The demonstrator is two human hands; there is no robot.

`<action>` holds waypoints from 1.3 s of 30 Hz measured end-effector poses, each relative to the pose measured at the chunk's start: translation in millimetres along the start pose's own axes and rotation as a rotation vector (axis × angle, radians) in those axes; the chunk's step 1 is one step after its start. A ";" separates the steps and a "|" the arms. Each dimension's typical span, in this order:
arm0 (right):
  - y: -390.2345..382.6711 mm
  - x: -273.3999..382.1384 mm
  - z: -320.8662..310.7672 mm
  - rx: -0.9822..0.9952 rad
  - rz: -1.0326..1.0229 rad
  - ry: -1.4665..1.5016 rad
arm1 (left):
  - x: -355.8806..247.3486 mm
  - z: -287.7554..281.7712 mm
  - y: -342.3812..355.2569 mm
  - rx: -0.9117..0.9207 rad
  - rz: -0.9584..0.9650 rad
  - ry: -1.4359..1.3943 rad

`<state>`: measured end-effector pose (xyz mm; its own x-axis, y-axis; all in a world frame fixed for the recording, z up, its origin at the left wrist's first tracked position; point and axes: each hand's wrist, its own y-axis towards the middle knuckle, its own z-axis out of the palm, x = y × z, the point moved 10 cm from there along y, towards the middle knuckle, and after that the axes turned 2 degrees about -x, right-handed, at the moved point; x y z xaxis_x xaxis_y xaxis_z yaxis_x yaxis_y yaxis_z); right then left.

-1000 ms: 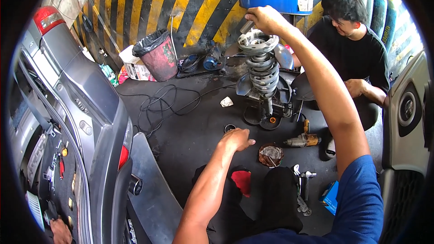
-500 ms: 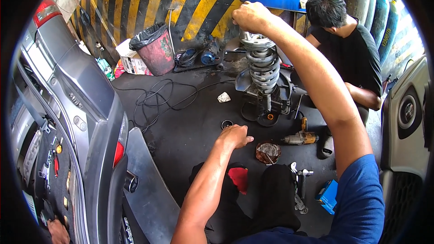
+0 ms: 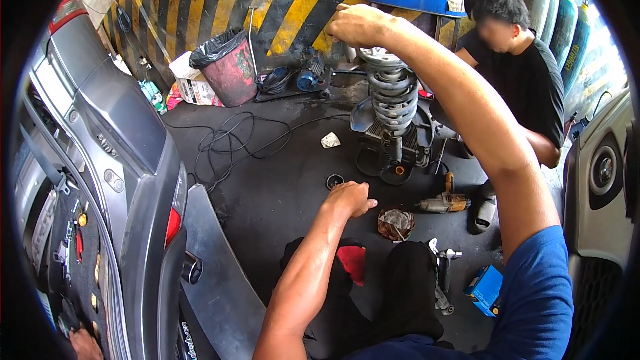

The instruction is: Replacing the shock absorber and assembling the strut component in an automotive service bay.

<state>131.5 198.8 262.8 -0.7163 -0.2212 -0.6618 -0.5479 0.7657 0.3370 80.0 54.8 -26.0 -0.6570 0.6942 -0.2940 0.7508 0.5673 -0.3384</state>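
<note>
A strut with a heavy grey coil spring stands upright on a dark metal base. My right hand is raised just left of the strut's top, its fingers curled; whatever lies in it is hidden. Low over the floor, my left hand is closed with the thumb pointing right, and its fingers are turned out of sight. Just beyond that hand lies a small black ring-shaped part. A round brown-rimmed dish sits to the right of my left hand, near my knees.
A co-worker in black crouches right of the strut. An impact wrench, ratchet-like tools and a blue box lie at right. A grey car fills the left; another person's hand shows there. A cable loops across the floor.
My right hand has shifted left, away from the strut's top. The co-worker's head has lifted and turned. My left hand stays nearly where it was.
</note>
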 end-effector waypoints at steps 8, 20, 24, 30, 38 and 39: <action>-10.2 -2.8 8.1 0.165 0.132 0.186 | 4.6 -0.3 -4.9 -0.003 -0.009 0.001; -32.7 1.6 -1.8 0.042 0.264 0.271 | 59.2 -37.7 -29.0 -0.182 -0.189 -0.223; -39.9 0.7 -3.7 -0.049 0.400 0.267 | 61.7 -36.9 -37.7 -0.144 -0.231 -0.254; -45.0 -2.9 -2.4 -0.050 0.560 0.321 | 57.1 -24.1 -28.3 -0.109 -0.196 -0.249; -103.5 -3.6 -4.6 -0.452 0.952 0.357 | 57.8 -26.5 -24.2 -0.150 -0.155 -0.200; -101.5 9.5 -3.7 -0.457 0.951 0.370 | 63.4 -26.7 -24.6 -0.183 -0.145 -0.170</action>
<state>178.7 116.7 224.7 -0.9712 0.1118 0.2103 0.2381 0.4420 0.8648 21.7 96.6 -12.5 -0.7487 0.5247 -0.4052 0.6380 0.7365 -0.2249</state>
